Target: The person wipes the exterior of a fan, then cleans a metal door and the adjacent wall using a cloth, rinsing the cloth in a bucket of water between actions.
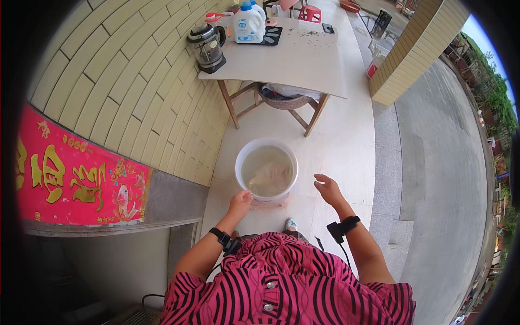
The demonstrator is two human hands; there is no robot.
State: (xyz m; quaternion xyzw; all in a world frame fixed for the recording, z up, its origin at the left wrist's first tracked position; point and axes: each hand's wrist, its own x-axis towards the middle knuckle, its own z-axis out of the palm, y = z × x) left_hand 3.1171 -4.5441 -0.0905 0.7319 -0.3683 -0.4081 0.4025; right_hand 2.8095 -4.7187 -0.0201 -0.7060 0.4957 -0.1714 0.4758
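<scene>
A round white plastic bucket (266, 199) stands on the tiled floor before me, on or against a low pinkish object (280, 204) that it mostly hides. Cloudy water (260, 156) fills much of it, with a pale, crumpled, cloth-like thing (273, 174) under the surface. At the bucket's near left rim is my left hand (241, 203), its fingers curled together; whether they grip the rim cannot be made out. My right hand (329, 192) hovers to the right of the bucket, apart from it, fingers spread and holding nothing.
Beyond the bucket stands a wooden-legged table (280, 61) bearing a glass kettle (206, 48), detergent jugs (248, 24) and a phone (328, 28). A woven basket (286, 103) sits beneath it. A brick wall (162, 81) runs along the left, a tiled pillar (418, 48) at right.
</scene>
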